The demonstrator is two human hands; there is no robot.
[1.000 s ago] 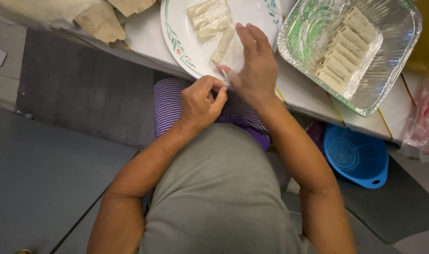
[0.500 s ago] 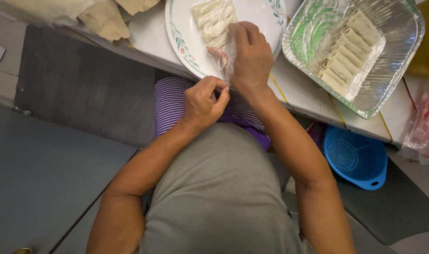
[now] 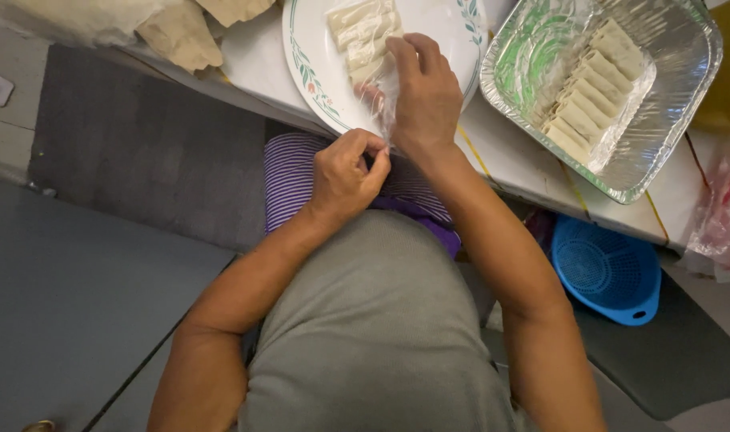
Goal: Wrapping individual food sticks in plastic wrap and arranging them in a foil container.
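My right hand [image 3: 425,96] lies over the near edge of a white plate with a green leaf rim [image 3: 309,72], fingers curled around a thin clear plastic bag or film [image 3: 381,100]. Just below it, my left hand [image 3: 345,172] pinches the lower end of the same plastic at the table edge. On the plate, beyond my fingers, lie a few pale rolled pastries [image 3: 363,28]. What is inside the plastic is hidden by my hands.
A foil tray [image 3: 685,88] lined with plastic holds a row of several pale rolls [image 3: 585,92] at the right. Crumpled beige wrappers [image 3: 181,32] lie at the table's left. A blue plastic basket [image 3: 609,268] sits on the floor under the table.
My right hand, fingers spread a second ago, has closed around the plastic at the plate's edge. The left hand stays pinching below it.
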